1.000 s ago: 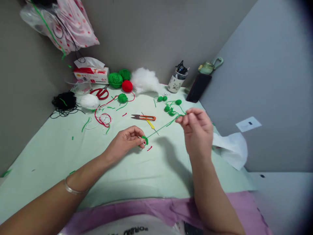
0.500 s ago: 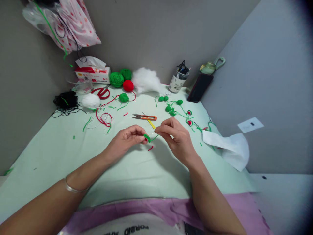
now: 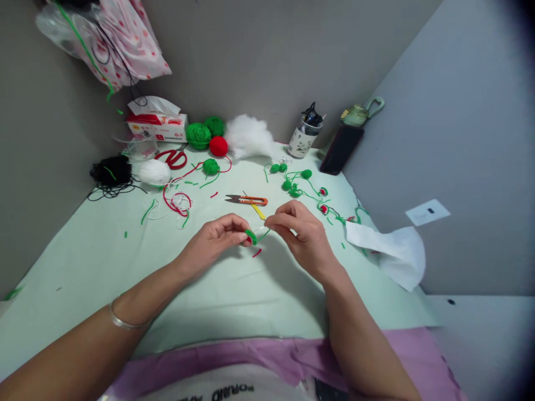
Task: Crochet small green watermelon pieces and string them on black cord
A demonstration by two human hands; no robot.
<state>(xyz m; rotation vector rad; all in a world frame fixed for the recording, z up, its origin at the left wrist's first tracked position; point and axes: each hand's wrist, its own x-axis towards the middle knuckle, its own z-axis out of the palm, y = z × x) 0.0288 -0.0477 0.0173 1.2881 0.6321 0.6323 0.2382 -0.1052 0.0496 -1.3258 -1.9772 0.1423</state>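
Between the thumb and fingers of my left hand (image 3: 223, 235) is a small crocheted piece (image 3: 251, 236), green at the rim with some red showing. My right hand (image 3: 298, 231) is closed in a pinch just to its right. A thin, pale, needle-like sliver (image 3: 259, 228) runs from those fingertips toward the piece. Green yarn (image 3: 263, 235) also stretches from the piece to my right fingers. Past the hands lie orange-handled thread snips (image 3: 251, 200) and a yellow-handled crochet hook (image 3: 258, 211), partly under the snips. A red yarn scrap (image 3: 257, 253) lies below the piece.
Green and red yarn balls (image 3: 198, 136), white stuffing (image 3: 249, 136), red-handled scissors (image 3: 174, 159) and a tissue box (image 3: 173, 128) line the back. Small green crocheted pieces (image 3: 294, 190) trail to the right. A pen jar (image 3: 301, 142), phone (image 3: 341, 149) and white sheet (image 3: 403, 259) are also there.
Almost nothing differs. Both hands keep their hold, and the pale sliver between them looks fainter. The whole view has shifted very slightly.
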